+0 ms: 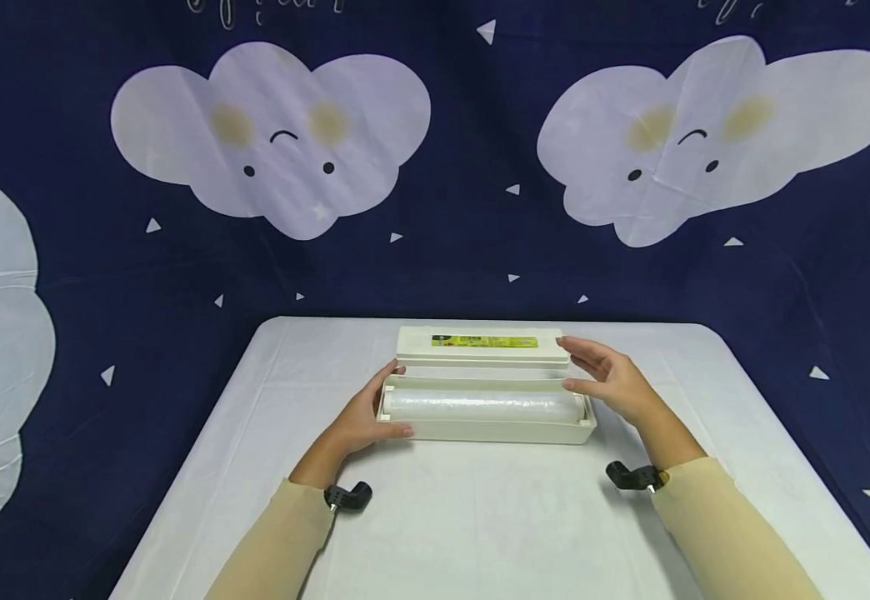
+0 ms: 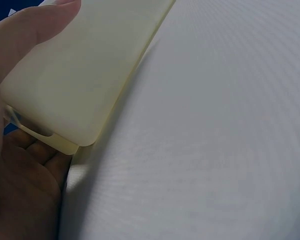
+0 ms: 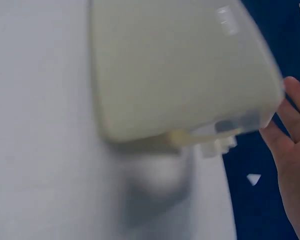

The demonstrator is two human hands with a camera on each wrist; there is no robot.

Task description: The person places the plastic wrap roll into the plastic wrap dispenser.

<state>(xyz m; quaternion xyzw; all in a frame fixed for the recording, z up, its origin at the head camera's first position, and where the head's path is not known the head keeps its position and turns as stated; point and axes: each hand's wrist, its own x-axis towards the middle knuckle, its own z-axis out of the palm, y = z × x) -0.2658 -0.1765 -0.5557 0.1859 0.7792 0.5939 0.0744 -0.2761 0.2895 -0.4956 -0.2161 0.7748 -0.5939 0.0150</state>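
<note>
A white cling film box stands uncovered on the table, a roll of cling film lying lengthwise inside. Its detached lid, with a yellow-green label, lies just behind. My left hand grips the box's left end, thumb on the front wall and fingers around the end and back; the left wrist view shows this grip on the box. At the right end, my right hand has its fingertips by the lid and its thumb near the box's back corner. Its fingers look loosely extended in the right wrist view; contact is unclear.
A white cloth covers the table, whose back edge runs close behind the lid. Beyond it hangs a dark blue curtain with clouds and small triangles. Black wrist devices sit at both sleeve cuffs.
</note>
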